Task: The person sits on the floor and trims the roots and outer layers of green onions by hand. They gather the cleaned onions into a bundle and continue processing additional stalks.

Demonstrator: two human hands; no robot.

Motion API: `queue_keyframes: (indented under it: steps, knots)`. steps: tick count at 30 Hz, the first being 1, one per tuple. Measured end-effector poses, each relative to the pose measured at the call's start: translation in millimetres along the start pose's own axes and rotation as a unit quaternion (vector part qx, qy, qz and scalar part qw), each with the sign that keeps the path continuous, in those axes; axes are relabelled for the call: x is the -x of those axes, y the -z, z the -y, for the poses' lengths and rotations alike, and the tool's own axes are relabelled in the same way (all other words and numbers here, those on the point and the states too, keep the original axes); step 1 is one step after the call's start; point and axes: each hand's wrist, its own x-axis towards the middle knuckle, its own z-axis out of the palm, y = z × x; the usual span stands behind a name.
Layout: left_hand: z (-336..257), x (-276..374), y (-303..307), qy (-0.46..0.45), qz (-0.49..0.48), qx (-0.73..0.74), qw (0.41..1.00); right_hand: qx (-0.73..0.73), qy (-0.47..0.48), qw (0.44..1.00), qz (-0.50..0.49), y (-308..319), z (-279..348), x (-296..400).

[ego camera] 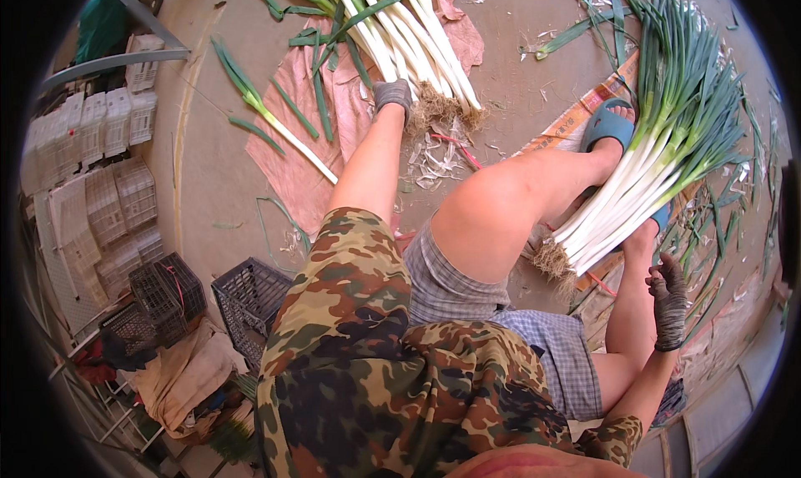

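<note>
My left hand (392, 95), in a dark glove, reaches to the root end of a pile of large green onions (410, 34) on a pink cloth (291, 177). Its fingertips are hidden, so whether it grips a stalk is unclear. My right hand (668, 300), gloved too and with bare fingertips, is raised beside my right leg with its fingers curled apart and nothing in them. Between my hands a big bundle of green onions (632, 184) lies across my feet, roots toward me, leaves away. A single green onion (281, 127) lies on the cloth at the left.
A black plastic crate (250, 303) stands at my left, with more dark crates (168, 296) and stacked pale crates (103, 124) beyond. Loose leaves and peelings (435, 165) litter the floor. An orange-edged woven sack (569, 118) lies under the bundle.
</note>
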Motion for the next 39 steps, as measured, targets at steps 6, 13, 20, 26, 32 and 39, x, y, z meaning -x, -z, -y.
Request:
queue_keyframes:
  steps: [6, 13, 20, 26, 32, 39]
  knots:
    - [-13.4, 98.4, 74.2, 0.047, 0.317, 0.406, 0.856, 0.012, 0.005, 0.999, -0.029, -9.2, 18.4, 10.2]
    - [32.0, 207.9, 204.9, 0.117, 0.452, 0.538, 0.702, -0.089, 0.159, 0.972, 0.149, -127.7, 128.4, 57.5]
    - [52.4, 340.3, 309.9, 0.149, 0.581, 0.560, 0.572, -0.154, 0.122, 0.909, 0.369, -301.0, 204.3, 91.0]
    - [119.2, 380.8, 406.8, 0.206, 0.666, 0.484, 0.529, -0.440, -0.085, 0.780, 0.436, -439.0, 194.5, 58.2]
    - [127.0, 391.0, 403.4, 0.146, 0.475, 0.258, 0.828, -0.337, 0.066, 0.873, 0.345, -424.3, 169.9, 72.9]
    - [61.3, 403.8, 315.5, 0.021, 0.529, 0.213, 0.821, -0.118, 0.213, 0.958, 0.149, -302.1, 215.7, 49.3]
